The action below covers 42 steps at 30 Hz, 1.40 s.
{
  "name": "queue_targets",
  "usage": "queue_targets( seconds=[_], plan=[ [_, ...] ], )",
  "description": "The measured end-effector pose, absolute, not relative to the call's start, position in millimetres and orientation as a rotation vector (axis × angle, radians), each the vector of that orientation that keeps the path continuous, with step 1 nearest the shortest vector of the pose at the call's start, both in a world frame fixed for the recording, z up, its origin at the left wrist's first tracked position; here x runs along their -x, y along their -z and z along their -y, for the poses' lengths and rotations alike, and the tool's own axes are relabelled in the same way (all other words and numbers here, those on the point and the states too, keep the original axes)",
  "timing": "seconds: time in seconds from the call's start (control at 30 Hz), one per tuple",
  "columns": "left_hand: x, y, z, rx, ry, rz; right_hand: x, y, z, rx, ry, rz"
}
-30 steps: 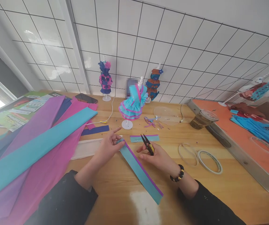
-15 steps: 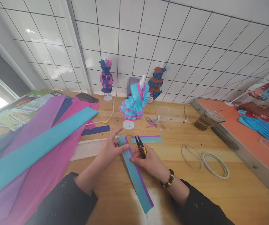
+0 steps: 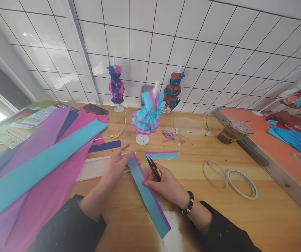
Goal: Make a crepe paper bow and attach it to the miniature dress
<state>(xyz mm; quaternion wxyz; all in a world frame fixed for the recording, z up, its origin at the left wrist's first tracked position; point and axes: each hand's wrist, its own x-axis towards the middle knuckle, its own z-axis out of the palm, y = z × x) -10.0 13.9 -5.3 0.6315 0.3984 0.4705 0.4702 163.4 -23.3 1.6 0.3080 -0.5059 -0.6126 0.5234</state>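
Note:
A long turquoise crepe paper strip [image 3: 150, 199] with a purple edge slants across the table in front of me. Its far end is pinched between the thumb and fingers of my left hand [image 3: 117, 164], whose index finger points outward. My right hand [image 3: 163, 180] has its thumb on the strip's purple edge and also holds black thread snips [image 3: 154, 168] with a yellow part, blades pointing up and left. Just beyond lies a shorter turquoise strip [image 3: 162, 155] with a purple edge. A white strip [image 3: 92, 168] lies partly behind my left hand.
A doll form in a turquoise ruffled dress [image 3: 146, 112] stands ahead, with two more dressed forms by the wall. Long crepe sheets [image 3: 42, 157] cover the left side. Paper scraps [image 3: 170, 134], a tape roll [image 3: 242, 184] and a lidded cup [image 3: 234, 132] are to the right.
My left thumb has drawn back from the purple edge to the strip's far left corner. My right hand and the snips have shifted slightly left along with the strip.

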Motion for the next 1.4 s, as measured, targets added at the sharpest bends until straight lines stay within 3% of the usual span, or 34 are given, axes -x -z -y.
queue_targets(
  seconds=[0.2,0.33,0.7,0.97,1.17,1.4],
  plan=[
    [21,8,-24,-0.848,-1.494,-1.106,-170,-1,24,1.331,-1.432,1.638],
    [24,9,-27,-0.869,-1.579,-1.112,-174,-3,25,1.3,-1.529,1.636],
    [9,0,-9,-1.091,-1.375,-1.081,-204,-13,13,1.364,-1.274,1.571],
    [1,3,4,-1.387,-0.902,-1.047,-211,-9,10,1.31,-1.28,1.492],
    [-2,-5,13,-1.686,-0.539,-0.754,-214,-7,12,1.277,-1.367,1.235],
    [-6,-10,14,-1.47,-0.644,-0.829,-196,-4,19,1.266,-1.273,1.254]
  ],
)
